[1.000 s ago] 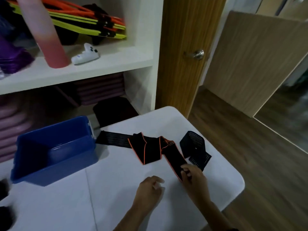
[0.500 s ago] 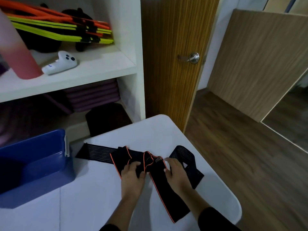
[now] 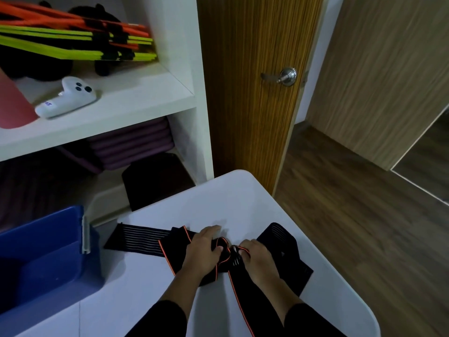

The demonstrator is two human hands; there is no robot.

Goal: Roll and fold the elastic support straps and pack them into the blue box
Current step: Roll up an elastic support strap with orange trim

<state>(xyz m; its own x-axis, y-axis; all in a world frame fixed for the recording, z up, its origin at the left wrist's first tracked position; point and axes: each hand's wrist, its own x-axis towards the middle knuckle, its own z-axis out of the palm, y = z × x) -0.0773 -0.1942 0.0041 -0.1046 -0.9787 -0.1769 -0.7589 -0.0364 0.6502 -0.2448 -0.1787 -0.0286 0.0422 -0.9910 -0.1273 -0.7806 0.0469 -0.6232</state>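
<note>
Both hands have come together on the elastic support strap (image 3: 220, 257) at lower centre of the frame — a second ago only the right hand (image 3: 257, 260) touched it. The left hand (image 3: 202, 251) presses flat on the orange-edged band, fingers (image 3: 213, 228) spread, while the right pinches the bunched middle. The strap lies sprawled across the white desk (image 3: 233, 190), nothing rolled yet. The blue box (image 3: 48, 259) waits at lower left — apparently empty, so packing looks barely begun.
</note>
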